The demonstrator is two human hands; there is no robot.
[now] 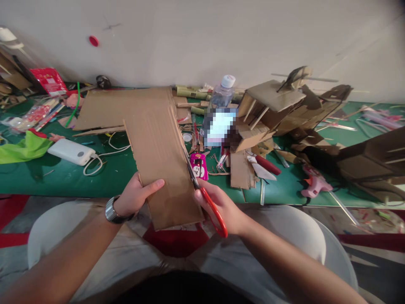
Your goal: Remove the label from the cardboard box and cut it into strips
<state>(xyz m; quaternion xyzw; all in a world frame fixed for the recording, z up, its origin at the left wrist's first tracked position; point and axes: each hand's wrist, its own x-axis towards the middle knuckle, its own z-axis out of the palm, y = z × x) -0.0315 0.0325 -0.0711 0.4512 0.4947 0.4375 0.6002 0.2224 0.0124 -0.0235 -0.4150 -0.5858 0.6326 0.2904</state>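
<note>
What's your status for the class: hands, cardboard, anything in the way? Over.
Left hand gripping cardboard sheet. Right hand on red-handled scissors, blades at sheet's right edge. Pink packet close beside blades; nothing visibly blocking them.

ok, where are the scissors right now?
In the head view, below and near centre, the red-handled scissors are in the right hand, blades at the right edge of the cardboard sheet held by the left hand.

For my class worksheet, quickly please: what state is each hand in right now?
Left hand: closed on the cardboard piece, thumb on top.
Right hand: holding the red-handled scissors at the cardboard's edge.
</note>
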